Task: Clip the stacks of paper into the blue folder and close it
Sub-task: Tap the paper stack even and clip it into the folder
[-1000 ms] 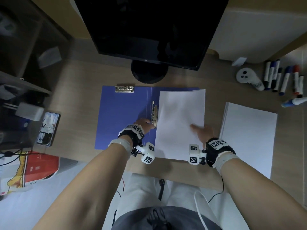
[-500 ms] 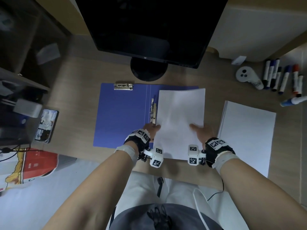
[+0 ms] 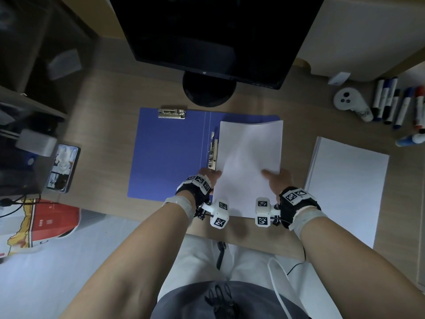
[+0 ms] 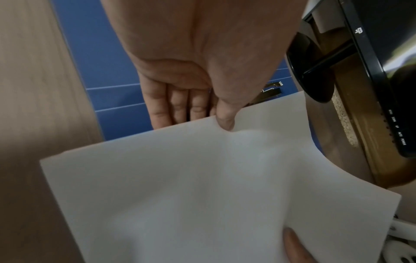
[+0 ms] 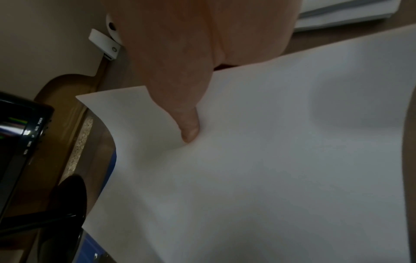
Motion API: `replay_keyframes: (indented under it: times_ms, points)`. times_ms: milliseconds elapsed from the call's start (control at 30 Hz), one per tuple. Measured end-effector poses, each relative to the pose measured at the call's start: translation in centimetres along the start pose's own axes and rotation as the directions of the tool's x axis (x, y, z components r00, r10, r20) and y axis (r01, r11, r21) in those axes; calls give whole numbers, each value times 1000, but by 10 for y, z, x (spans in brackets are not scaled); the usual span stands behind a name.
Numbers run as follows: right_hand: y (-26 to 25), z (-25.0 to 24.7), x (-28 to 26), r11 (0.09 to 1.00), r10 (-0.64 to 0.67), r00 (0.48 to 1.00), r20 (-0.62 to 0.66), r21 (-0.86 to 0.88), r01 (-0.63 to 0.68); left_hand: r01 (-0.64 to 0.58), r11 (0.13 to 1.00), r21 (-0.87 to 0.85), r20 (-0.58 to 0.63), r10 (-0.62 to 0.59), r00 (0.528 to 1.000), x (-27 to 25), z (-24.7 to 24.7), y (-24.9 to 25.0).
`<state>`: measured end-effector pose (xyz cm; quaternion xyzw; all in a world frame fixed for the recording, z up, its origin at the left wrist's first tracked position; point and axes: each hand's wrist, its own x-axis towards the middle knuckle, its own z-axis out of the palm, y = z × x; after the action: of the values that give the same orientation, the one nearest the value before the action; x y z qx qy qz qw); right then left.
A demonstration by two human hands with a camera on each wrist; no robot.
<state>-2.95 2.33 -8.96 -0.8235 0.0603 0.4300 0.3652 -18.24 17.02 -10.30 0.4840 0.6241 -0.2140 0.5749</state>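
Blue plastic lies spread on the wooden desk (image 3: 110, 107): the blue folder (image 3: 170, 155) is opened flat, its spine running away from the person toward the monitor (image 3: 213, 35). A stack of paper (image 3: 248, 164) is held over the folder's right half, its long axis set along the spine, its far short edge pointing at the monitor and bowed slightly upward — the sheets are not lying flat. The near short edge overhangs the folder toward the person.

The left hand (image 3: 208, 178) pinches the stack's left edge near the lower end of the spine clip (image 3: 213, 153); in the left wrist view the thumb is pressed on top and the fingers (image 4: 178, 105) are tucked beneath the sheet. The right hand (image 3: 279, 180) grips the right edge, thumb on top and denting the paper in the right wrist view; its other fingers are hidden under the stack. The spine clip is seen just beside the paper's left edge; whether the sheets are under it cannot be told.

A second clip (image 3: 171, 113) sits at the far edge of the folder's left cover, which holds nothing else. Another paper stack (image 3: 347, 192) is laid on the desk to the right, apart from the folder, its long axis roughly parallel. Markers (image 3: 395, 102) lie at the far right.
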Motion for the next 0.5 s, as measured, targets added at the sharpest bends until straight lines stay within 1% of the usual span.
replay_keyframes:
  times_ms: [67, 200, 300, 367, 500]
  points:
    - [2, 2, 3, 1000, 2, 1000, -9, -9, -2, 5, 1000, 15, -25, -5, 1000, 0, 0, 2]
    - [4, 4, 10, 1000, 7, 1000, -14, -25, -7, 63, 998, -31, 17, -63, 998, -1, -2, 5]
    - [6, 5, 14, 999, 8, 1000, -13, -32, -9, 40, 999, -20, 6, -40, 999, 2, -3, 3]
    - [6, 6, 15, 1000, 12, 1000, -15, -24, -12, 17, 999, -51, -7, -18, 1000, 4, -4, 0]
    - [6, 9, 17, 1000, 7, 1000, -4, -26, -7, 6, 996, -91, -60, -12, 998, 9, -8, -8]
